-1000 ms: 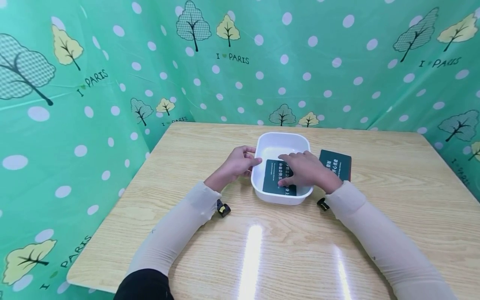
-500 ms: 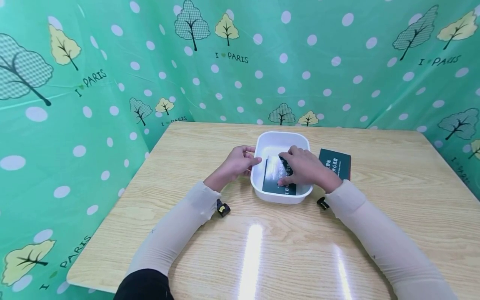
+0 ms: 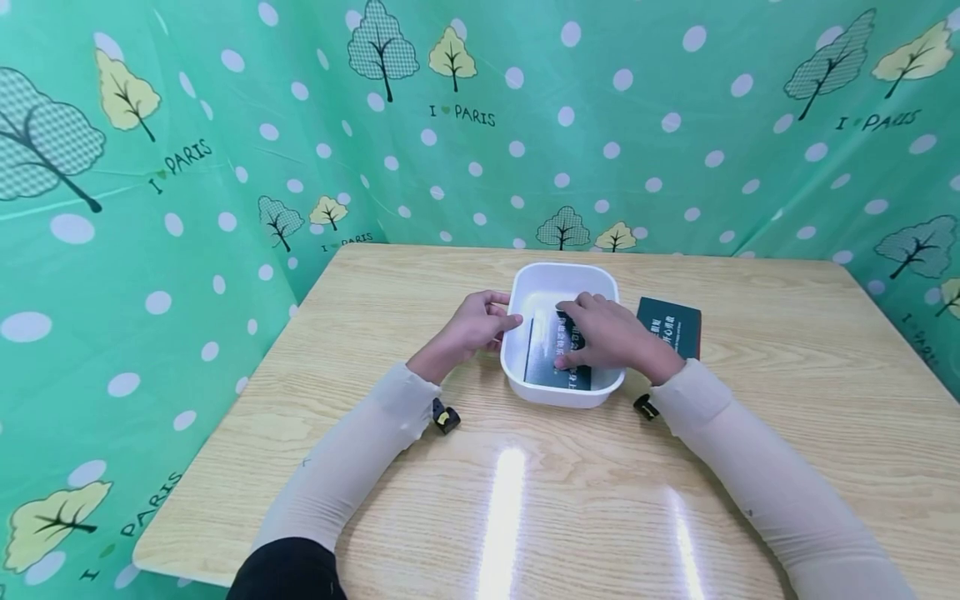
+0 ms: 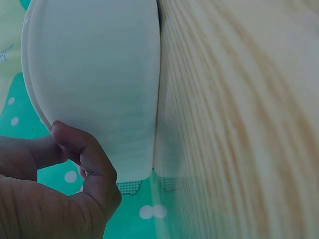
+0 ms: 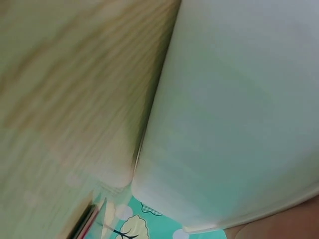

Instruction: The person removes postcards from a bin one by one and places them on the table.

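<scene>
A white plastic tub [image 3: 564,268] stands on the table in the head view. My left hand [image 3: 474,323] holds its left wall, thumb over the rim and fingers outside; the left wrist view shows this thumb [image 4: 75,137] at the rim close up. In the tub lies a dark green notebook [image 3: 542,371] with white lettering, its cover catching some glare. My right hand [image 3: 606,333] reaches over the right rim and grips the notebook, thumb and fingers spread across it. In the right wrist view the tub's outer wall [image 5: 239,99] hides most of that hand.
Another dark green notebook [image 3: 681,321] with a red edge lies right of the tub, partly behind my right wrist. Black straps [image 3: 447,418] show beneath both wrists. The wooden table [image 3: 390,517] meets a green patterned curtain [image 3: 465,183] at the back and left.
My right fingers have shifted slightly at the notebook's far edge. The cover's glare has appeared and then changed, as the notebook tilts a little. The left hand stays on the tub.
</scene>
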`<state>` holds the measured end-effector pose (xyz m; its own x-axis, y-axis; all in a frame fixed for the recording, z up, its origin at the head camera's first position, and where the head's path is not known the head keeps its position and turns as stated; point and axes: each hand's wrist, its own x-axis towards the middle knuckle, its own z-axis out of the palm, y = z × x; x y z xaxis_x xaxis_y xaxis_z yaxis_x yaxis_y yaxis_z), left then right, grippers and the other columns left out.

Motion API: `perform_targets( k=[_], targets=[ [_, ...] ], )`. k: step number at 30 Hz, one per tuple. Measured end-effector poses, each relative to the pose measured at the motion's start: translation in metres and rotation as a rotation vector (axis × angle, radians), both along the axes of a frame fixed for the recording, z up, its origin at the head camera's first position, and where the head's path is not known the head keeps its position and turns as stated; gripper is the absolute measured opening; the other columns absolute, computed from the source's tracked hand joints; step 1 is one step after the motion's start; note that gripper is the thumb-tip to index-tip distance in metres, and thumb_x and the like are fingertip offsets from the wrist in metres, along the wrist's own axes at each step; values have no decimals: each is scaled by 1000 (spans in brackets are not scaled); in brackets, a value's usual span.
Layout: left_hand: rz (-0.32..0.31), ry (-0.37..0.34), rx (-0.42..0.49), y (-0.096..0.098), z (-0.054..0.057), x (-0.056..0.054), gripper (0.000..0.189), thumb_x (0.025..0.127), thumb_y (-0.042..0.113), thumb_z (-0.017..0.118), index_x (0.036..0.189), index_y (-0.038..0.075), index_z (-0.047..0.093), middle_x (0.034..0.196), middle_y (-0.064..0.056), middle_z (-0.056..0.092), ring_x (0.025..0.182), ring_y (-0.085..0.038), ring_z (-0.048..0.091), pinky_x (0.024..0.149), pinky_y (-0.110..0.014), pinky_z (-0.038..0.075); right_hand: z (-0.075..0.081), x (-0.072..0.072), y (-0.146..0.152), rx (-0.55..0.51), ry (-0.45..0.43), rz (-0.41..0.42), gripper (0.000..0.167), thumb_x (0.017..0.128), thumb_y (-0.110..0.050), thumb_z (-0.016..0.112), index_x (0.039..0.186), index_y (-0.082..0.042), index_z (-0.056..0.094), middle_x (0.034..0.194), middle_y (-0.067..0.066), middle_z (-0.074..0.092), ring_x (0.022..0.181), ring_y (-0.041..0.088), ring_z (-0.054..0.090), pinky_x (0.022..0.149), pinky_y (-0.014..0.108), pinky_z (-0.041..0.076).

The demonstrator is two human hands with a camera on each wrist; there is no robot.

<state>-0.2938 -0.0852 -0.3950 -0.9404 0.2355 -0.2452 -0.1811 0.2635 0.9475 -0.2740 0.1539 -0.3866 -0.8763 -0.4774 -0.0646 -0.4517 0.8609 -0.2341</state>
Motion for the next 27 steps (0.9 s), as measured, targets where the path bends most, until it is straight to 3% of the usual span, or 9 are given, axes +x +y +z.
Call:
perform_targets(
  k=[6, 17, 23, 27],
  targets=[
    [-4, 3, 16, 0, 1, 1, 43, 97, 9, 71, 135, 6, 53, 97, -9, 60, 71, -18, 62, 57, -30, 55, 3, 0, 2, -90, -32, -22, 100, 80, -49, 86, 156, -5, 39, 139, 20, 46, 117, 34, 48, 97, 53, 51],
    [10, 2, 9, 0, 2, 3, 42, 97, 8, 71, 135, 5, 53, 97, -9, 60, 70, -18, 61, 58, -31, 55, 13, 4, 2, -254, -44, -34, 76, 91, -26, 81, 154, -6, 43, 134, 16, 46, 116, 32, 52, 101, 51, 52],
    [11, -2, 5, 1, 2, 3, 42, 97, 8, 71, 134, 6, 53, 96, -9, 59, 70, -18, 60, 58, -31, 56, 22, 7, 4, -282, 23, -8, 55, 98, -15, 71, 147, -3, 49, 132, 17, 47, 114, 31, 55, 99, 51, 52],
    [17, 1, -6, 1, 2, 2, 42, 97, 9, 71, 134, 7, 53, 97, -9, 59, 71, -19, 60, 58, -31, 55, 28, 6, 7, -315, 36, 28, 35, 105, -8, 57, 138, 0, 49, 127, 19, 53, 111, 32, 57, 97, 51, 53]
  ],
)
